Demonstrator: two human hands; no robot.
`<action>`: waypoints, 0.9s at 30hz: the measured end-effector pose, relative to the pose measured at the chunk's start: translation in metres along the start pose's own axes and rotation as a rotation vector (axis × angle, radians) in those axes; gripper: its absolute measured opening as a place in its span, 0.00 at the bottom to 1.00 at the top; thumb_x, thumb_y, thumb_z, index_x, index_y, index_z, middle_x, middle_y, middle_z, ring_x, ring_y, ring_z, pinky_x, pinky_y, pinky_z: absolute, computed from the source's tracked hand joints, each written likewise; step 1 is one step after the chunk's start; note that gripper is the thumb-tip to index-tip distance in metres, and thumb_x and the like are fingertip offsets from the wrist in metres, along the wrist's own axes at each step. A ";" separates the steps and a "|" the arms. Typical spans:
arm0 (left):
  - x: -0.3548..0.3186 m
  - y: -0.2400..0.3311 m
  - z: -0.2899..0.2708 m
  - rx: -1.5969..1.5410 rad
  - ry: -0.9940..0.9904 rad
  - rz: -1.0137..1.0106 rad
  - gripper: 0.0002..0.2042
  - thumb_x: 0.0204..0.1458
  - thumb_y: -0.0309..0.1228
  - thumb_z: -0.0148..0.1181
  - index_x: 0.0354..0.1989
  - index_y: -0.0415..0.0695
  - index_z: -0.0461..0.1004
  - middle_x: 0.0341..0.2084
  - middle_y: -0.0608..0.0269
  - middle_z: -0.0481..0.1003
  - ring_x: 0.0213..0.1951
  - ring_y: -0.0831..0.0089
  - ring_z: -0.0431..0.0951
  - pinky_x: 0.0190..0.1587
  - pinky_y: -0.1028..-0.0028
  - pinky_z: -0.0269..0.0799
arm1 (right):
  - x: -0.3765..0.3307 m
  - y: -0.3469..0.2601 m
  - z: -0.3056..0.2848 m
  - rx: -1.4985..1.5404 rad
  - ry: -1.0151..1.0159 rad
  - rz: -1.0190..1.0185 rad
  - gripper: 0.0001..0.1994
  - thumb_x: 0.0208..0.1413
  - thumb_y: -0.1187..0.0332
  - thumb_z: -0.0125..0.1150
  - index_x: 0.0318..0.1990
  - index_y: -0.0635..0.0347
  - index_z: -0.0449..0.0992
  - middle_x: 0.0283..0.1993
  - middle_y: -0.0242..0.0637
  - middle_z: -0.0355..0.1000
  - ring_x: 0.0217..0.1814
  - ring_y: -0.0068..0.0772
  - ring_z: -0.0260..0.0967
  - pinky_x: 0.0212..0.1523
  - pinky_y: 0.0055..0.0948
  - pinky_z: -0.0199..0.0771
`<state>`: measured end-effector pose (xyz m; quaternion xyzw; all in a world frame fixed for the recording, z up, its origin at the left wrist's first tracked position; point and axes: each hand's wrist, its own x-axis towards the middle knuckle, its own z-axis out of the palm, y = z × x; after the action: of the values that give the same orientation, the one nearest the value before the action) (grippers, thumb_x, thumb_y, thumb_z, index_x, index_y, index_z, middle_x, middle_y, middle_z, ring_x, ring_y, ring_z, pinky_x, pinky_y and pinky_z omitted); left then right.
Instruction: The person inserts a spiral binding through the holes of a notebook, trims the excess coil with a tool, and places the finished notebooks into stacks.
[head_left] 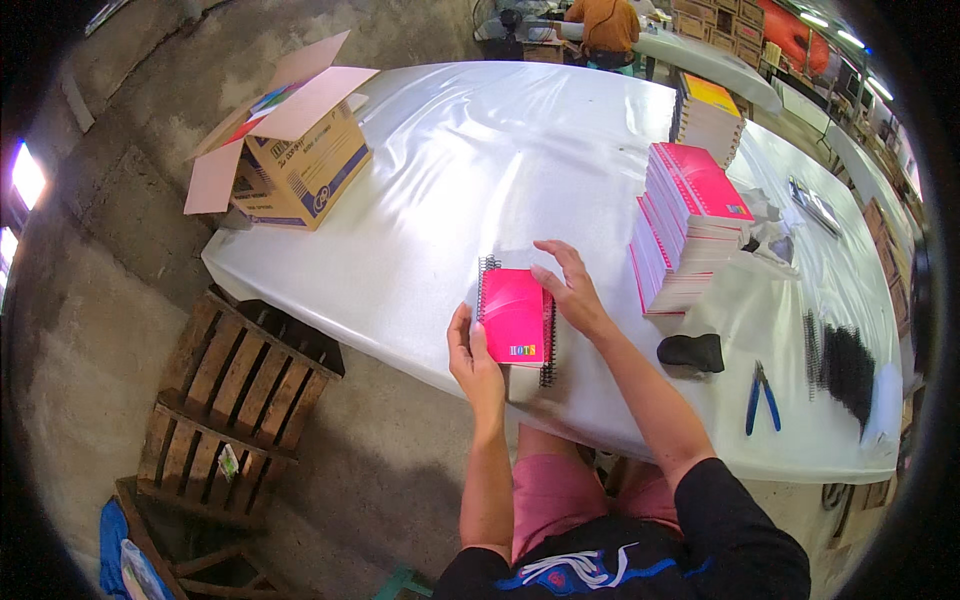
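Observation:
A small stack of pink spiral notebooks (512, 310) lies near the table's front edge, with black wire coils showing along both its left and right sides. My left hand (476, 358) holds the stack's lower left edge, the thumb resting by the cover. At the upper right corner my right hand (572, 290) is open, its fingers apart and the thumb beside the top cover. Whether that thumb touches the cover, I cannot tell. To the right stands a tall pile of pink notebooks (690, 215), some with edges stepped outward.
Blue-handled pliers (762, 398), a black pouch-like item (690, 352) and a bundle of black wire coils (845, 375) lie at the right. Yellow-topped notebooks (710, 115) stand farther back. An open cardboard box (300, 160) sits at the far left, above a wooden slatted chair (230, 400).

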<state>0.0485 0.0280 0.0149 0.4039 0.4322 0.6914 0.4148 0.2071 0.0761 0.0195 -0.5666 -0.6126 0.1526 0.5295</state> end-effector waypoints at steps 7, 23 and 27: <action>0.004 0.003 0.018 -0.130 0.119 -0.054 0.19 0.62 0.33 0.42 0.45 0.27 0.73 0.36 0.50 0.77 0.36 0.70 0.76 0.43 0.73 0.70 | -0.008 0.004 0.036 0.753 0.099 0.425 0.16 0.63 0.59 0.48 0.35 0.63 0.75 0.29 0.29 0.70 0.33 0.18 0.64 0.38 0.19 0.65; -0.030 0.072 0.019 0.039 0.277 0.376 0.19 0.58 0.35 0.47 0.55 0.36 0.63 0.57 0.54 0.59 0.61 0.63 0.58 0.62 0.64 0.53 | 0.048 -0.056 -0.270 -0.480 0.292 0.306 0.26 0.44 0.46 0.64 0.40 0.60 0.78 0.40 0.45 0.72 0.43 0.46 0.70 0.44 0.40 0.67; -0.057 0.096 0.059 0.069 -0.043 0.649 0.21 0.58 0.30 0.47 0.58 0.34 0.60 0.56 0.53 0.61 0.60 0.61 0.61 0.61 0.64 0.54 | 0.040 -0.048 -0.280 -0.499 0.291 0.230 0.24 0.42 0.44 0.66 0.28 0.61 0.80 0.26 0.45 0.73 0.32 0.41 0.73 0.37 0.35 0.70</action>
<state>0.0996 -0.0367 0.1103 0.5488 0.2953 0.7639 0.1676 0.4195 -0.0200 0.1863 -0.7606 -0.4807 -0.0262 0.4356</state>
